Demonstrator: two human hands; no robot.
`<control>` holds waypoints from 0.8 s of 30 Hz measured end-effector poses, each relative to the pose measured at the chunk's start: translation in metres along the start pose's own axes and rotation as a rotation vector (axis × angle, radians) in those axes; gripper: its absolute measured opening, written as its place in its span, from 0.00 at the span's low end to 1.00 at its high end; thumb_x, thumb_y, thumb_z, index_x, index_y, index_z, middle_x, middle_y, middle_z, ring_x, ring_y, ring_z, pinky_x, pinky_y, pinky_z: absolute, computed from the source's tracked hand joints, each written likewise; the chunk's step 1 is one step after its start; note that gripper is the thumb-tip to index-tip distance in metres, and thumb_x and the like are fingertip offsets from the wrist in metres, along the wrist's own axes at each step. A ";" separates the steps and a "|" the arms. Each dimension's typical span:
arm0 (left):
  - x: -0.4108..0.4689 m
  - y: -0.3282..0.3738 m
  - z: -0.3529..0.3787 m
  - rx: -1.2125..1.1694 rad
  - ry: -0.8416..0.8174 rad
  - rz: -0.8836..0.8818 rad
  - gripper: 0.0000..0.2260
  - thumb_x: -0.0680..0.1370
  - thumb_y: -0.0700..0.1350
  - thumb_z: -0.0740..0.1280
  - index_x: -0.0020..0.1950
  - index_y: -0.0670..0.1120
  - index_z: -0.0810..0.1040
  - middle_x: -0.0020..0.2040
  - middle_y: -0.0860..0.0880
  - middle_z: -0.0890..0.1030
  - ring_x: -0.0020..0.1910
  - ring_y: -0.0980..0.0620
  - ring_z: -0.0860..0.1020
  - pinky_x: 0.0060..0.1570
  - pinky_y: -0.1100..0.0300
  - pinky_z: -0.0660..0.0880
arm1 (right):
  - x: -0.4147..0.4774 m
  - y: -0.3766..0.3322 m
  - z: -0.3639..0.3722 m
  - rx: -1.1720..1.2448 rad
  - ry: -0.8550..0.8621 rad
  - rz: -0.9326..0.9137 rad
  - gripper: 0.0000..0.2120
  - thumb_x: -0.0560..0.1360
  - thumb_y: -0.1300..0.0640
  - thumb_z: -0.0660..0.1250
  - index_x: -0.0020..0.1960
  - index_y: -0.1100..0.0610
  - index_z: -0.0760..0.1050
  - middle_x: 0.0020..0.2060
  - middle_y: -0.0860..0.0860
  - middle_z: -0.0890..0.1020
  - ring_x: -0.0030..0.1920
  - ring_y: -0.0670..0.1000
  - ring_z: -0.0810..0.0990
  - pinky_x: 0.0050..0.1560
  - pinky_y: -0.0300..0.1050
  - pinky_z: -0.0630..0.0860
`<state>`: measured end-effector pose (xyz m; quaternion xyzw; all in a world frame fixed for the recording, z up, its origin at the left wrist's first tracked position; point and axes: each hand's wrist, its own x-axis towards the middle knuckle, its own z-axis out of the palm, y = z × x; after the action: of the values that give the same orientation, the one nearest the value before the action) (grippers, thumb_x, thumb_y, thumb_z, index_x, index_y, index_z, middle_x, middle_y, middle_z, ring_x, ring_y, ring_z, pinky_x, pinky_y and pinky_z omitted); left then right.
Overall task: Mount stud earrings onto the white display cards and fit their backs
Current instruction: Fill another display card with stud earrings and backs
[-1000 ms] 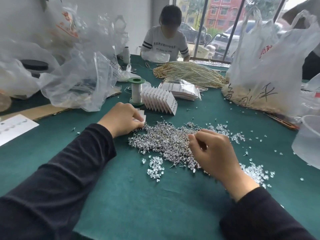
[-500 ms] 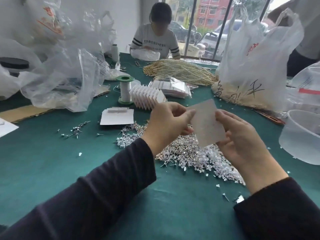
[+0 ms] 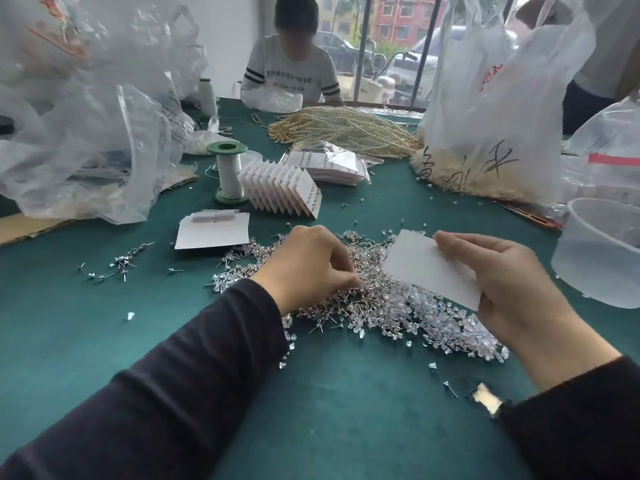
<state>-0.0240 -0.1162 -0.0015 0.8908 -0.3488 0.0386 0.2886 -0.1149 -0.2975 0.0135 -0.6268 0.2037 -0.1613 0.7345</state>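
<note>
Table: green felt tabletop [image 3: 104, 323] is filling the frame.
Left hand [image 3: 308, 268]: arching palm-down at centre, fingertips curling into silver heap of stud earrings [image 3: 346, 306]; grip unclear.
Right hand [image 3: 512, 289]: pinching white rectangular display card [image 3: 429, 268], tilting above heap, centre-right.

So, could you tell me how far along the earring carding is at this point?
Done: a fanned row of cards beside the spool appears already studded. In hand: the right hand pinches a white card, no studs showing, while the left hand picks in the stud pile. Left: that big pile, the clear backs beside it, and flat cards near the spool.
</note>
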 end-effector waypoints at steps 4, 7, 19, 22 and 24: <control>0.000 -0.001 -0.003 -0.037 0.014 0.002 0.16 0.70 0.55 0.70 0.35 0.43 0.83 0.29 0.48 0.81 0.23 0.58 0.69 0.27 0.75 0.65 | -0.004 -0.002 -0.002 0.001 -0.098 0.092 0.04 0.69 0.66 0.68 0.42 0.62 0.81 0.33 0.54 0.84 0.33 0.50 0.82 0.29 0.40 0.79; -0.002 0.003 -0.005 -0.058 -0.020 0.010 0.21 0.75 0.55 0.65 0.31 0.40 0.78 0.25 0.47 0.75 0.21 0.57 0.64 0.23 0.71 0.62 | -0.005 -0.001 0.000 -0.025 -0.104 0.108 0.06 0.72 0.68 0.65 0.44 0.63 0.81 0.37 0.56 0.84 0.36 0.51 0.81 0.31 0.41 0.80; -0.005 0.006 -0.005 -0.090 0.039 0.060 0.05 0.76 0.44 0.65 0.42 0.44 0.76 0.32 0.55 0.72 0.29 0.61 0.68 0.32 0.75 0.66 | -0.011 -0.004 0.002 -0.083 -0.140 0.057 0.10 0.71 0.67 0.66 0.37 0.58 0.83 0.33 0.54 0.84 0.32 0.49 0.81 0.34 0.42 0.79; -0.005 0.003 -0.006 -0.048 0.044 0.039 0.03 0.74 0.41 0.67 0.42 0.45 0.81 0.31 0.58 0.72 0.28 0.65 0.70 0.31 0.79 0.65 | -0.011 -0.004 0.002 -0.120 -0.135 0.046 0.09 0.71 0.67 0.66 0.38 0.58 0.83 0.34 0.54 0.84 0.34 0.51 0.81 0.37 0.44 0.79; -0.005 0.002 -0.005 0.002 0.038 0.032 0.05 0.73 0.40 0.67 0.43 0.45 0.83 0.31 0.60 0.73 0.29 0.66 0.70 0.32 0.81 0.64 | -0.012 -0.004 0.001 -0.132 -0.128 0.036 0.08 0.71 0.67 0.66 0.39 0.58 0.83 0.35 0.54 0.84 0.36 0.51 0.80 0.37 0.44 0.79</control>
<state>-0.0280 -0.1117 0.0023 0.8846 -0.3573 0.0607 0.2936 -0.1246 -0.2910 0.0191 -0.6791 0.1777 -0.0941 0.7059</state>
